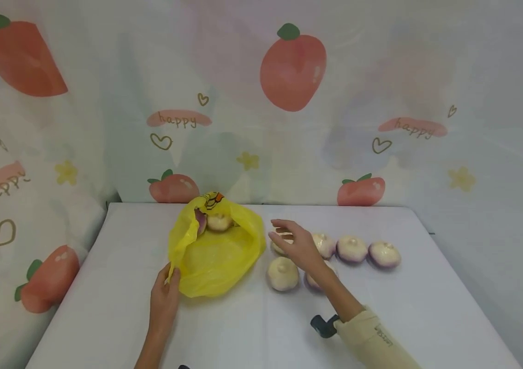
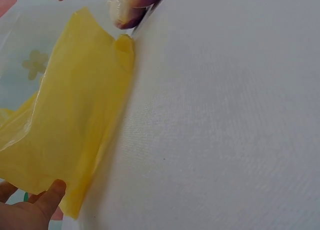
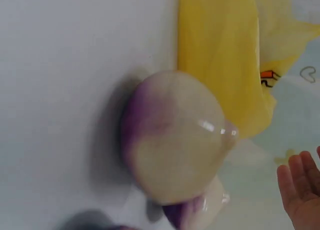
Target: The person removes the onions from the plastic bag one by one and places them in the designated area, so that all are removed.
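A yellow plastic bag (image 1: 215, 277) stands with its mouth spread on the left of the table. My left hand (image 1: 164, 292) pinches its near left rim, the thumb (image 2: 56, 190) lying on the outside in the left wrist view. Inside the bag are a pale turnip (image 1: 219, 222) and a purple-sided one (image 1: 201, 221). My right hand (image 1: 296, 246), fingers extended and holding nothing, hovers just right of the bag, over purple-and-white turnips. It partly hides a back turnip (image 1: 277, 248); a front turnip (image 1: 282, 274) shows fully, and in the right wrist view a turnip (image 3: 175, 135) looms close.
More turnips extend to the right in the back row, one at its end (image 1: 384, 254). Another front turnip (image 1: 312, 283) is partly behind the right forearm. A black device (image 1: 323, 326) sits by the right cuff. A fruit-printed curtain (image 1: 243, 128) borders the white table (image 1: 427, 318).
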Tool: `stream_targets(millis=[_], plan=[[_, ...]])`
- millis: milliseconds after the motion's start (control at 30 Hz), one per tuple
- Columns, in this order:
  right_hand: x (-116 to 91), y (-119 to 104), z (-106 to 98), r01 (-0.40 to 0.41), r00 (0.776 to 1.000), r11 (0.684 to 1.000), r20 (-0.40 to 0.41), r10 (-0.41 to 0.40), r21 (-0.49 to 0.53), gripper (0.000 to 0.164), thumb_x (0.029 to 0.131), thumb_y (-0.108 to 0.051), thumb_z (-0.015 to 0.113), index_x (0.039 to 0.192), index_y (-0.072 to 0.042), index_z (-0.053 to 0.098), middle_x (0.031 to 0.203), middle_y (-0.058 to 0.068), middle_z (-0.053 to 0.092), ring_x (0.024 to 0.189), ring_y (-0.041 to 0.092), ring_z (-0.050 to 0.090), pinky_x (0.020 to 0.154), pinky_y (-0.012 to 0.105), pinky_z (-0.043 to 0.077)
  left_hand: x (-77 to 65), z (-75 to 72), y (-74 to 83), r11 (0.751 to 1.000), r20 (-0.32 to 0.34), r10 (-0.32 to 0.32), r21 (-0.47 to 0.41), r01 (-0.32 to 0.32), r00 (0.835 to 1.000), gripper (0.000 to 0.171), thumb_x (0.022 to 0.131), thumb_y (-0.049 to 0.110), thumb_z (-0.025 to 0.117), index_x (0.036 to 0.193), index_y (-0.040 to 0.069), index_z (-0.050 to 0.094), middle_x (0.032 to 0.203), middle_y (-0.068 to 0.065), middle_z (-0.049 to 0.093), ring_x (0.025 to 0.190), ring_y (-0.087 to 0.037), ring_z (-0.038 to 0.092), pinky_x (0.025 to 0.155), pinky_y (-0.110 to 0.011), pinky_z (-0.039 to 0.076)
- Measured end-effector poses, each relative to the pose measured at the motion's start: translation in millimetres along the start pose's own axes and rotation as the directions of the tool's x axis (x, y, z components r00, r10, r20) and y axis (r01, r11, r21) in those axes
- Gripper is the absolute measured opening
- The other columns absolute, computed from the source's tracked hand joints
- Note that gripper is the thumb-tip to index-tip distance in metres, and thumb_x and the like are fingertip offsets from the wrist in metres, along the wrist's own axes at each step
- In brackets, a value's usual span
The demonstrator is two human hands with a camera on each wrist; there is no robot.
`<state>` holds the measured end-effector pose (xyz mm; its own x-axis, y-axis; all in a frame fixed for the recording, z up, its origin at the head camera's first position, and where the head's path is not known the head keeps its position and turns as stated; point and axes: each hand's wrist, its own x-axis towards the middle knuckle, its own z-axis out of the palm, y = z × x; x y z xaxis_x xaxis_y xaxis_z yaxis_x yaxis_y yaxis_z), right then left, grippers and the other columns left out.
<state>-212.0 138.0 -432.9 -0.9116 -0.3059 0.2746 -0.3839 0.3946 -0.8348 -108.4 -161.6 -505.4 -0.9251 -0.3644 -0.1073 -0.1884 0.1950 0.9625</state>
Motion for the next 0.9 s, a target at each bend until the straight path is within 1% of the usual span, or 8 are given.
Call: stream_targets(millis=[100,200,333,433,533,667,800,900], plan=[[9.9,-6.2,15.3,-0.049,0.996,0.998,0.074,0.045,0.046,0.045,0.092,-0.036,0.061,0.126,-0.007,0.058,0.12,0.006,0.06,0.105,0.019,0.058,0.089,0.036,0.048,-0.2,0.8,1.6,1.0,0.013,-0.007,-0.01,0.007,1.0,0.067,0.096,0.053,0.04,0.144,0.006,0.034,0.148,-0.014,0.03,0.131,-0.034,0.033,0.104,-0.051,0.03],[18.6,-11.0,32.4,-0.059,0.987,0.997,0.15,0.051,0.048,0.046,0.092,-0.035,0.061,0.126,-0.005,0.057,0.12,0.008,0.06,0.106,0.019,0.058,0.089,0.033,0.049,-1.6,-1.5,3.9,1.0,0.03,-0.028,-0.009,0.028,0.999,0.067,0.096,0.053,0.04,0.145,0.008,0.033,0.149,-0.015,0.028,0.131,-0.035,0.033,0.104,-0.052,0.03],[29.5,-17.3,53.1,-0.076,0.969,0.997,0.233,0.078,-0.019,0.044,0.092,-0.034,0.062,0.125,-0.006,0.058,0.122,0.009,0.06,0.107,0.021,0.059,0.088,0.032,0.049,-1.6,-6.2,7.4,0.998,0.051,-0.057,-0.015,0.057,0.997,0.071,0.095,0.056,0.039,0.147,0.008,0.029,0.15,-0.014,0.027,0.131,-0.034,0.032,0.103,-0.051,0.031],[37.8,-22.5,64.2,-0.103,0.948,0.991,0.294,0.126,-0.091,0.046,0.091,-0.034,0.061,0.126,-0.005,0.057,0.125,0.011,0.058,0.11,0.024,0.057,0.09,0.034,0.048,-0.7,-6.9,8.9,0.998,0.058,-0.054,-0.032,0.056,0.997,0.072,0.095,0.056,0.039,0.147,0.008,0.028,0.149,-0.014,0.027,0.129,-0.032,0.035,0.101,-0.047,0.035],[46.4,-26.5,74.9,-0.088,0.925,0.98,0.35,0.146,-0.176,0.052,0.091,-0.035,0.061,0.129,0.0,0.055,0.127,0.015,0.056,0.113,0.028,0.055,0.093,0.039,0.045,-1.0,-6.3,9.8,0.998,0.054,-0.053,-0.042,0.055,0.997,0.07,0.096,0.054,0.04,0.147,0.007,0.028,0.149,-0.014,0.028,0.127,-0.032,0.037,0.099,-0.046,0.038],[57.5,-24.5,90.8,-0.045,0.909,0.961,0.388,0.154,-0.274,0.057,0.09,-0.035,0.062,0.13,0.004,0.052,0.128,0.019,0.054,0.116,0.031,0.052,0.096,0.04,0.043,-0.8,-5.5,9.4,0.997,0.047,-0.068,-0.029,0.069,0.997,0.07,0.096,0.053,0.04,0.147,0.007,0.028,0.149,-0.015,0.027,0.13,-0.033,0.034,0.101,-0.049,0.036],[65.4,-21.5,104.4,-0.03,0.904,0.938,0.392,0.173,-0.345,0.059,0.09,-0.034,0.063,0.131,0.006,0.049,0.128,0.021,0.054,0.118,0.032,0.05,0.097,0.039,0.041,-0.2,-5.4,8.0,0.998,0.041,-0.055,-0.006,0.055,0.998,0.069,0.097,0.052,0.04,0.147,0.006,0.028,0.149,-0.016,0.027,0.133,-0.034,0.029,0.104,-0.051,0.03],[69.8,-18.5,112.4,-0.023,0.903,0.91,0.382,0.197,-0.414,0.062,0.09,-0.034,0.064,0.132,0.008,0.046,0.13,0.022,0.051,0.118,0.031,0.049,0.098,0.038,0.041,0.0,-5.4,7.5,0.999,0.045,-0.045,-0.007,0.046,0.998,0.071,0.096,0.054,0.04,0.146,0.005,0.028,0.149,-0.017,0.026,0.132,-0.035,0.031,0.105,-0.051,0.03]])
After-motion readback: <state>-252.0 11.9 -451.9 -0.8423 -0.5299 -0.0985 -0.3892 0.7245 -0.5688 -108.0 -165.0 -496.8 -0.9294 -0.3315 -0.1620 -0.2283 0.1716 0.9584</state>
